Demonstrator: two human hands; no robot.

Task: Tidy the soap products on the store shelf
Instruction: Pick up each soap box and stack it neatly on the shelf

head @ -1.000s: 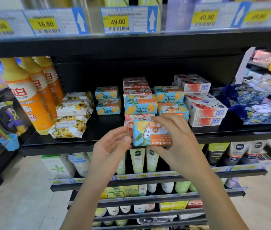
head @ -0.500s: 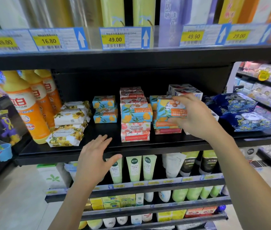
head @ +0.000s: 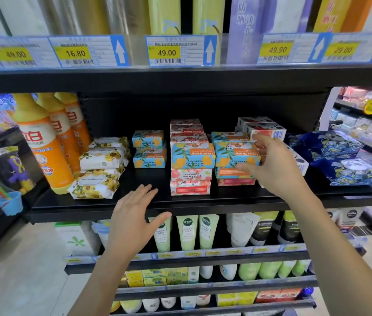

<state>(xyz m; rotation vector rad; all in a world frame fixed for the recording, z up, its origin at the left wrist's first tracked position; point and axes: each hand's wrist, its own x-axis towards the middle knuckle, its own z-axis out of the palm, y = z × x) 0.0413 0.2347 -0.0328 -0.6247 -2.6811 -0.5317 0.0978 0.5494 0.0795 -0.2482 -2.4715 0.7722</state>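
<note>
Head view, one entry per item.

Soap box [head: 232, 153]: we logged it on top of the right stack [head: 235, 177], mid-shelf, touching the matching blue box that caps the middle stack [head: 190, 176]. Its long axis ran left to right, parallel to the front edge of the shelf [head: 203, 201]. The broad printed face pointed forward and tilted slightly up. The lettering read upside down to us, as it did on its neighbour. We judged it was placed there to make an even top row.

Right hand [head: 274, 165]: we noted it curled round the box's right end, thumb under the lower front edge and fingers over the top rear corner. We judged this grip suited squaring the box on its stack.

Left hand [head: 132, 220]: we recorded it flat, fingers spread, holding nothing, above the shelf's bare front strip. It was probably kept clear as a steadying spare.

White boxes [head: 262, 128]: stacked just behind the right hand.

Bottles [head: 41, 144]: orange, upright, at the far left of the shelf.
</note>
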